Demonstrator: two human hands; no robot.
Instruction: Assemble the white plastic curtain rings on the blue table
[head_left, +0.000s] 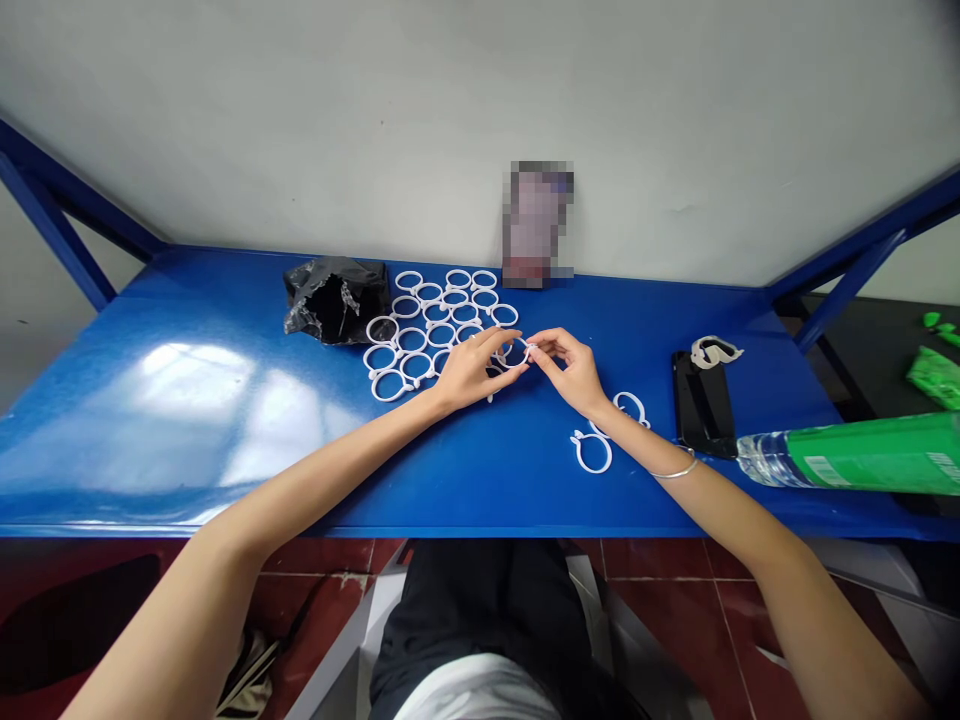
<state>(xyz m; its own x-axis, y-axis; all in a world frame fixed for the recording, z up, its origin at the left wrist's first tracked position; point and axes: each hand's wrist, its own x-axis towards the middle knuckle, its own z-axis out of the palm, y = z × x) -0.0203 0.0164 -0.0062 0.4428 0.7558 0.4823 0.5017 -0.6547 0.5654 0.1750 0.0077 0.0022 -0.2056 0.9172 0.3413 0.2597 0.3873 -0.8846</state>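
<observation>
A thin white ring (517, 366) is held in the air between a person's two bare hands, just above a blue table (337, 480). The left hand (474, 368) curves around its left side, fingers on the upper edge and thumb on the lower; the right hand (568, 368) pinches the small knob at its right edge between thumb and fingertips. The ring looks like plastic, so it should feel very light and fairly stiff, with perhaps a little spring, and smooth enough to slip in a loose grip. The slim band suits a gentle hold on opposite sides; the knob, its thickest part, gives fingertips the surest purchase and may be the easiest part to snap. In looks it is plain, glossy and round, with an open middle; the knob's finer detail is hidden by the fingers. Many matching rings (413, 352) lie close together beyond and beside the left hand, next to a crumpled black bag (367, 275). Two more rings (596, 471) lie near the right wrist, one partly covered by it.
</observation>
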